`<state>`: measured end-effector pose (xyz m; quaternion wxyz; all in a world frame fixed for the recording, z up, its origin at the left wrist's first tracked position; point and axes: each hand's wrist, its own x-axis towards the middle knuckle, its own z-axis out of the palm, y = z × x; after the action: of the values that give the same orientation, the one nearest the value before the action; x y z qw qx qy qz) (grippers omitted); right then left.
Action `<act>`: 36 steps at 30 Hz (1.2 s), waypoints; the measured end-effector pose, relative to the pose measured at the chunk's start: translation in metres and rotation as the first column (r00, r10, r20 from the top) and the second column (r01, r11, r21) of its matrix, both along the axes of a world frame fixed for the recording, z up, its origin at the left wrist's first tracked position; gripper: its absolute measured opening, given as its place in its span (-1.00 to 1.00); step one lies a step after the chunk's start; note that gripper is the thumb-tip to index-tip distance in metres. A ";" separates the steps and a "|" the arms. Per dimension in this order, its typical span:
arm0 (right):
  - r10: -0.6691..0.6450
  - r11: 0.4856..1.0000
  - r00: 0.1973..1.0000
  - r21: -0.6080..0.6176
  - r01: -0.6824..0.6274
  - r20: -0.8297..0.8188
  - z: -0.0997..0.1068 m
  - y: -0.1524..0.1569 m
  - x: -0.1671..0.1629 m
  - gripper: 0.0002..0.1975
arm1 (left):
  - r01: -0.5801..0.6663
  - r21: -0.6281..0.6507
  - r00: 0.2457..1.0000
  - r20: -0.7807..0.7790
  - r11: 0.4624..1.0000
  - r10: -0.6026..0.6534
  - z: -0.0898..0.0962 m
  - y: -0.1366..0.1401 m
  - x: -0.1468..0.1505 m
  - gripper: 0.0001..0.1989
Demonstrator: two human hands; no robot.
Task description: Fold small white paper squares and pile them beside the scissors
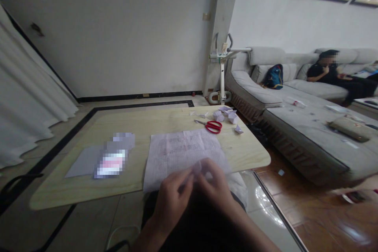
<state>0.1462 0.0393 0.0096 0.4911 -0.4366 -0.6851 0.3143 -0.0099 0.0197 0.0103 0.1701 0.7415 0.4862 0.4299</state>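
My left hand [176, 189] and my right hand [216, 183] meet at the front edge of the table, fingers closed. Pinched between them is a small piece of folded paper [197, 166], mostly covered by the fingers and blurred. Beneath and beyond the hands lies a large creased sheet of paper [177, 145] with faint writing, its near part hanging over the edge. Red-handled scissors [213, 126] rest just past the sheet. Several folded paper shapes, among them a rounded one [218, 116] and a small pointed one [239, 129], sit at the far right corner.
On the left of the pale wooden table [153, 120] lie a white sheet [80, 162] and a blurred-out bright object [110, 163]. A grey sofa [301, 134] runs along the right, with a backpack [274, 76] and a seated person [330, 71]. White exercise equipment [222, 78] stands behind.
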 end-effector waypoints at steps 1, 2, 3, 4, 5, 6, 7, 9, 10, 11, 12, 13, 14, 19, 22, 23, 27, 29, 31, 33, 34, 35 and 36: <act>0.008 1.000 1.000 0.006 -0.008 -0.001 -0.001 0.000 0.001 -0.96 | 0.009 -0.013 1.000 0.017 1.000 -0.009 0.001 0.000 0.000 -0.75; 0.013 1.000 1.000 0.012 -0.013 -0.001 -0.002 0.001 0.001 -0.97 | 0.018 -0.022 0.999 0.030 1.000 -0.017 0.002 0.000 -0.001 -0.74; 0.012 1.000 1.000 0.017 -0.012 -0.001 -0.004 0.002 0.002 -0.98 | 0.022 -0.027 0.999 0.041 0.999 -0.021 0.002 0.000 -0.001 -0.74; 0.012 1.000 1.000 0.018 -0.012 -0.001 -0.005 0.003 0.002 -0.98 | 0.023 -0.030 0.999 0.048 0.999 -0.021 0.001 0.000 -0.001 -0.73; 0.013 1.000 1.000 0.016 -0.013 -0.002 -0.006 0.004 0.003 -0.98 | 0.023 -0.032 0.999 0.050 0.999 -0.021 0.000 0.000 -0.001 -0.73; 0.012 1.000 1.000 0.012 -0.012 -0.002 -0.008 0.004 0.003 -0.97 | 0.024 -0.033 0.999 0.049 0.999 -0.022 -0.001 0.000 -0.001 -0.72; 0.007 1.000 1.000 0.008 -0.007 -0.001 -0.008 0.005 0.004 -0.97 | 0.027 -0.034 0.999 0.046 0.999 -0.025 -0.002 0.000 -0.001 -0.71; -0.010 1.000 1.000 0.013 0.010 0.001 -0.009 0.006 0.005 -0.96 | 0.035 -0.036 0.999 0.042 0.999 -0.033 -0.004 -0.001 0.000 -0.70; -0.021 1.000 1.000 0.022 0.021 0.002 -0.010 0.007 0.005 -0.96 | 0.042 -0.037 0.998 0.041 0.998 -0.041 -0.004 -0.002 0.000 -0.69; -0.033 0.999 0.999 0.031 0.033 0.002 -0.010 0.007 0.006 -0.95 | 0.050 -0.036 0.998 0.044 0.998 -0.049 -0.003 -0.003 0.000 -0.69; -0.044 0.998 0.999 0.035 0.044 0.000 -0.010 0.008 0.007 -0.95 | 0.060 -0.036 0.997 0.048 0.998 -0.058 -0.002 -0.003 0.000 -0.68; -0.054 0.998 0.999 0.032 0.054 -0.005 -0.009 0.008 0.008 -0.94 | 0.072 -0.038 0.996 0.051 0.997 -0.070 -0.001 -0.004 0.000 -0.67; -0.062 0.998 0.998 0.020 0.062 -0.014 -0.009 0.008 0.009 -0.94 | 0.083 -0.039 0.995 0.058 0.996 -0.080 0.000 -0.005 0.000 -0.67; 0.015 0.987 0.993 -0.157 -0.033 -0.114 -0.002 0.009 0.011 -0.92 | 0.074 -0.058 0.989 0.131 0.996 -0.066 0.005 -0.008 0.000 -0.70; 0.061 0.967 0.987 -0.235 -0.096 -0.150 0.003 0.009 0.011 -0.91 | 0.051 -0.066 0.988 0.146 0.996 -0.041 0.005 -0.010 -0.001 -0.74; 0.061 0.966 0.988 -0.242 -0.094 -0.144 0.004 0.008 0.011 -0.90 | 0.044 -0.064 0.989 0.144 0.997 -0.035 0.005 -0.011 -0.001 -0.74; 0.042 0.981 0.995 -0.187 -0.058 -0.086 0.004 0.008 0.012 -0.92 | 0.057 -0.022 0.994 0.093 0.998 -0.054 0.011 -0.011 -0.004 -0.72; 0.024 0.994 0.998 -0.106 -0.031 -0.062 0.001 0.008 0.012 -0.97 | 0.062 -0.009 0.997 0.056 0.998 -0.062 0.017 -0.010 -0.005 -0.74; 0.001 0.999 0.999 -0.034 -0.002 -0.037 -0.002 0.009 0.012 -0.97 | 0.072 -0.012 0.996 0.049 0.997 -0.071 0.022 -0.009 -0.005 -0.78; -0.005 1.000 1.000 0.008 0.005 -0.012 -0.005 0.009 0.012 -0.94 | 0.083 -0.034 0.993 0.087 0.996 -0.080 0.024 -0.008 -0.004 -0.80; 0.004 1.000 1.000 0.019 -0.004 0.001 -0.006 0.009 0.012 -0.93 | 0.082 -0.061 0.991 0.115 0.995 -0.075 0.023 -0.008 -0.004 -0.80; 0.016 0.999 1.000 0.029 -0.017 0.013 -0.007 0.008 0.012 -0.92 | 0.074 -0.101 0.988 0.143 0.992 -0.060 0.023 -0.007 -0.004 -0.80; 0.024 0.999 0.999 0.037 -0.025 0.021 -0.007 0.008 0.013 -0.91 | 0.061 -0.147 0.985 0.167 0.987 -0.036 0.021 -0.007 -0.003 -0.80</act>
<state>0.1589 0.0477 0.0025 0.4881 -0.4222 -0.7012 0.3030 -0.0134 0.0128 0.0313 0.2758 0.7004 0.4836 0.4467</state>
